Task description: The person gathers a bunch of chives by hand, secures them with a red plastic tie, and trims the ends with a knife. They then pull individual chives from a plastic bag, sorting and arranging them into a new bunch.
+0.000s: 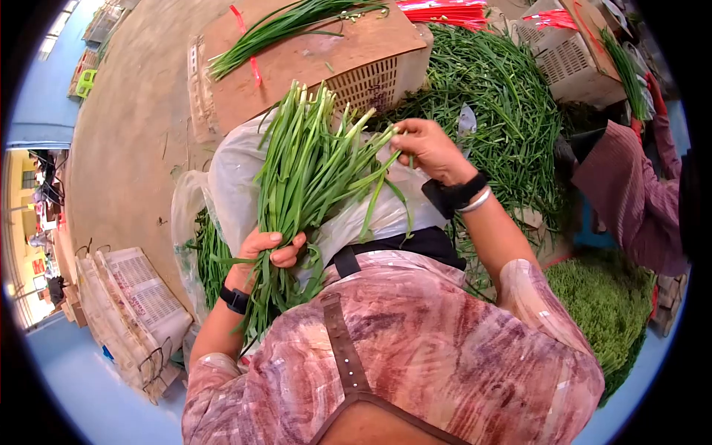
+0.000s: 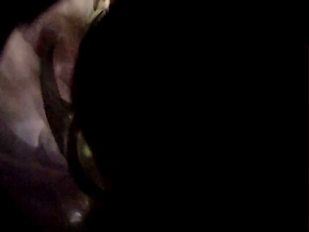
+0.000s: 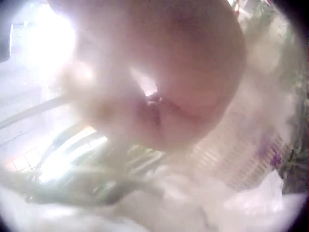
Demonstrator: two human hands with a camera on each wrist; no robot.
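My left hand [image 1: 256, 243] grips a thick bunch of garlic chives [image 1: 297, 170] around its leafy part, over my lap. The pale cut ends point up and away from me, and leaf tips hang below the hand. At the right side of the bunch, my right hand [image 1: 437, 152] pinches a few stalks near their pale ends between thumb and fingers. White plastic sheeting [image 1: 236, 174] lies over my lap beneath the bunch. In the right wrist view the right hand [image 3: 178, 72] is blurred and close. The left wrist view is mostly black.
A board on a plastic crate [image 1: 363, 81] ahead bears another chive bunch [image 1: 289, 33] and red ties [image 1: 445, 12]. Loose chives [image 1: 489, 104] are heaped at right. Crates [image 1: 137, 289] stand at left. Another person's sleeve [image 1: 630, 193] shows at far right.
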